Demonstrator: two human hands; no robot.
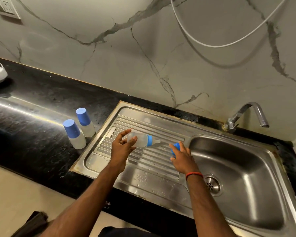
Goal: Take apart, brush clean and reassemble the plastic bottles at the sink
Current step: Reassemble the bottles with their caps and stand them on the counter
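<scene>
Black stone countertop (41,103) held a steel sink (246,168). Over its ribbed drainboard (143,161) the left hand (121,147) gripped a clear bottle (141,140) by the base, sideways, teat (156,141) pointing right. The right hand (182,155) curled round a blue cap (176,147) near the teat. Two capped bottles (75,134) stood left of the sink

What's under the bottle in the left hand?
Beneath the bottle, held on its side by the left hand, only the ribbed drainboard shows. The hand covers the bottle's base end and the drainboard below it. The right hand holds the blue cap off to the side.
</scene>
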